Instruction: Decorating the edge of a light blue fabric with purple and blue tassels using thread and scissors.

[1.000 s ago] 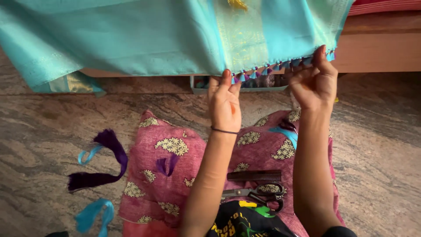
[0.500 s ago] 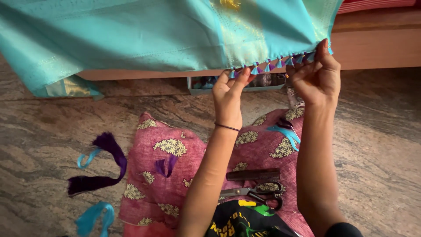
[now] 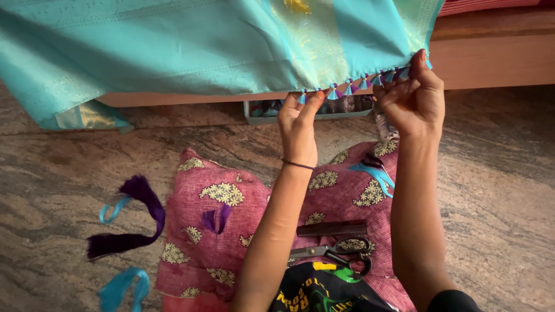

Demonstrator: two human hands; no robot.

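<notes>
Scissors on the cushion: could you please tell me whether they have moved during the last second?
No. The scissors lie just below the comb on the pink cushion, exactly as before.

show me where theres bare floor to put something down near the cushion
Bare stone floor lies right of the pink cushion. Left is crowded: purple thread bundle, blue threads. The cushion top holds scissors and a comb.

Glossy turquoise woven cloth (image 3: 191,52) hangs over polished marbled stone floor (image 3: 509,190); the scissors (image 3: 338,252) are dull metal.
</notes>
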